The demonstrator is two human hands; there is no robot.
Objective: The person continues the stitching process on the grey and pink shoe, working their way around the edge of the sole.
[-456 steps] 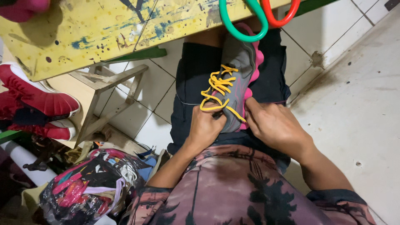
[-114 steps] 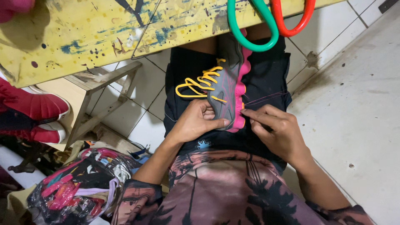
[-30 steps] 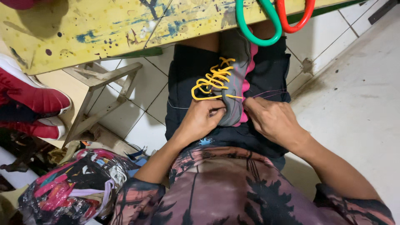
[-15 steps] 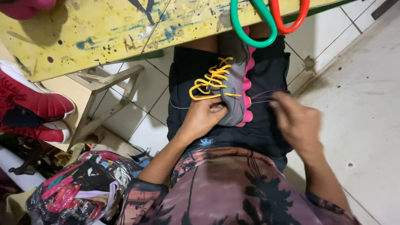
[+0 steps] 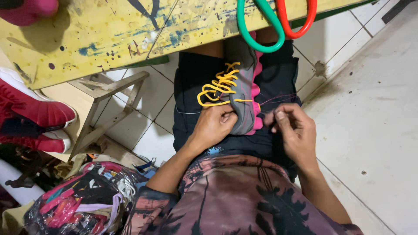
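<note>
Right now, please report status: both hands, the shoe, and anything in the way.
Left hand grips grey shoe on lap. Right hand beside its heel, pinching thin thread. Yellow laces loose. Yellow table edge overhangs the toe.

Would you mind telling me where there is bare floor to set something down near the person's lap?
The pale floor right of the right hand is bare. White tiles left of the left hand offer a smaller patch beside the wooden stool. The lower left is crowded with the red shoes and plastic bag.
</note>
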